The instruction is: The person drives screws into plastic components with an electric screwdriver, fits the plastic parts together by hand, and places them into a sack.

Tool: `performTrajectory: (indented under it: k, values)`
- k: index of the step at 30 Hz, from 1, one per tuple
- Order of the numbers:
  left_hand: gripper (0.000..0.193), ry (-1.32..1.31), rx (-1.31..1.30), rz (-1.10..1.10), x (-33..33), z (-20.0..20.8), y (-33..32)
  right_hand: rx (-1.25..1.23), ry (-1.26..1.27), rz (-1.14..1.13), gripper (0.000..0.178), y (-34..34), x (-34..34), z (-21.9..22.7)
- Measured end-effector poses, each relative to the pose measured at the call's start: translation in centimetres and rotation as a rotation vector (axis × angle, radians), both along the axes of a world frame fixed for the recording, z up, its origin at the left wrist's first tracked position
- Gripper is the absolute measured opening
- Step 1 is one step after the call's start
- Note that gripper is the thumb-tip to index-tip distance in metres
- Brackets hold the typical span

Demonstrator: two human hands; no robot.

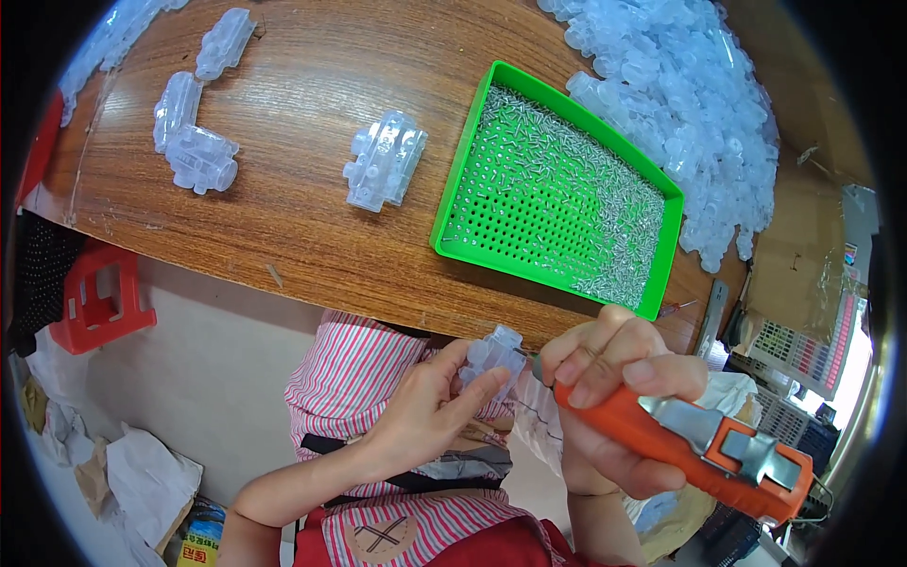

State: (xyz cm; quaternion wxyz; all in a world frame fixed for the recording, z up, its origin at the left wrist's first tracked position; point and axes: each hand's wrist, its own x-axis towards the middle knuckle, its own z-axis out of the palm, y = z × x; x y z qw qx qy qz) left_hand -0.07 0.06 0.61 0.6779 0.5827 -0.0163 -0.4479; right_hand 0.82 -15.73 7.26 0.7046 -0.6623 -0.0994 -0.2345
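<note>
My left hand (433,402) grips a clear plastic part (495,359) between thumb and fingers, just off the table's front edge. My right hand (614,387) is wrapped round an orange electric screwdriver (661,444) with a metal lever on its body. Its tip points left at the clear part; whether it touches a screw there is hard to make out. Beyond my hands lies a green perforated tray (453,194) with many small silver screws (624,203) heaped along its far and right sides.
A clear plastic assembly (385,161) lies left of the tray, and several similar ones (201,159) lie farther left. A big heap of clear parts (680,104) covers the table's far right. A red plastic stool (99,298) stands on the floor at left.
</note>
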Motion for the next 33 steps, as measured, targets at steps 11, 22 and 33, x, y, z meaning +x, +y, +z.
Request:
performTrajectory:
  k: [11,22,33]
  values:
    - [0.029,0.084,0.005,-0.06,0.9,1.3,-0.1,-0.155,0.037,-0.007,0.062,0.7,-0.3,-0.5]
    - [0.026,0.119,-0.078,0.011,0.3,0.6,-0.4,0.122,0.117,-0.005,0.065,0.1,-0.3,1.4]
    - [0.031,0.419,-0.205,0.008,1.5,0.8,0.4,0.107,-0.11,-0.164,0.079,-2.8,3.6,1.5]
